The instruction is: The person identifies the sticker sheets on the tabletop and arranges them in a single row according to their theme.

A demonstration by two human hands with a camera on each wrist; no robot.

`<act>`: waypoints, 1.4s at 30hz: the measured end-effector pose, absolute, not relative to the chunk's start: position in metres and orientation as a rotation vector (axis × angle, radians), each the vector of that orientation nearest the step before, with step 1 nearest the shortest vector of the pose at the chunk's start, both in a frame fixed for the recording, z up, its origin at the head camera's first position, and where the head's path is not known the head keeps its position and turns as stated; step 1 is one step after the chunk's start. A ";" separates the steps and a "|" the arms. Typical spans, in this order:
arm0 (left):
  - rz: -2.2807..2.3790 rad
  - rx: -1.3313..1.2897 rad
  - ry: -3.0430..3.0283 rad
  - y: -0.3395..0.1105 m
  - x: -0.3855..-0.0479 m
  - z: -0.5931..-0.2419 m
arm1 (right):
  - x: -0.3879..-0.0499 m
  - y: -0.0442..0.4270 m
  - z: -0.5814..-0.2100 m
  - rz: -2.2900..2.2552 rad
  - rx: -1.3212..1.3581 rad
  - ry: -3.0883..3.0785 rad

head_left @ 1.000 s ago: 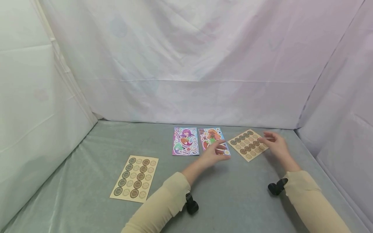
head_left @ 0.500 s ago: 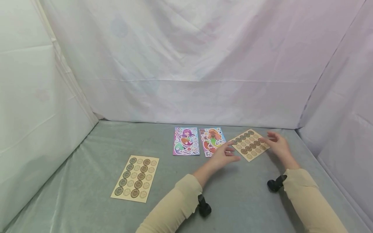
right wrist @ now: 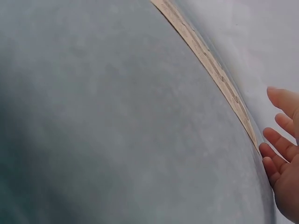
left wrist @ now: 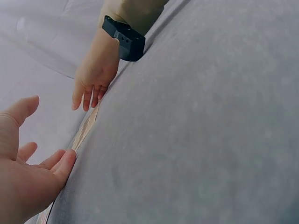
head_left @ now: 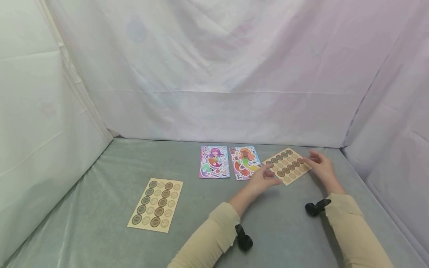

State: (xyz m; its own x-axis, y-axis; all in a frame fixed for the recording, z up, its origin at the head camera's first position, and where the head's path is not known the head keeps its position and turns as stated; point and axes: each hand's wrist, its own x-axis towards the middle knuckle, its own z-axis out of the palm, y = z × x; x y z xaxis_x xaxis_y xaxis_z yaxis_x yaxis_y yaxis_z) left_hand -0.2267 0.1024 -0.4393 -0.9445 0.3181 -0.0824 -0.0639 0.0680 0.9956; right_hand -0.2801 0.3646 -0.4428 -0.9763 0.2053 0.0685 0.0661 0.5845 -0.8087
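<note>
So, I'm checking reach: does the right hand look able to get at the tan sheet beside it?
Probably yes: the right hand is at the right corner of the tan sheet, and nothing appears between them; the left hand is on the opposite side.

Soft, diffuse light, faint shadows (right wrist view darkens lower left).

We could not read the tiny print (head_left: 288, 152) on the tan, rectangular paper sheet (head_left: 287, 167) the left hand (head_left: 259, 181) partly hid.
</note>
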 end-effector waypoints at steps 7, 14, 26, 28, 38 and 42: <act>1.965 0.214 2.040 0.104 -0.226 -0.441 | -0.278 0.369 -0.447 1.346 -0.190 -2.672; 1.977 0.133 2.024 0.107 -0.224 -0.439 | -0.279 0.370 -0.450 1.310 -0.190 -2.711; 2.082 0.095 1.865 0.112 -0.221 -0.437 | -0.275 0.371 -0.446 1.333 -0.146 -2.743; 2.099 0.082 1.827 0.113 -0.221 -0.438 | -0.274 0.372 -0.446 1.336 -0.124 -2.754; 2.170 0.075 1.700 0.115 -0.222 -0.439 | -0.275 0.374 -0.445 1.361 -0.140 -2.791; 2.183 0.077 1.681 0.115 -0.222 -0.439 | -0.275 0.374 -0.446 1.405 -0.171 -2.769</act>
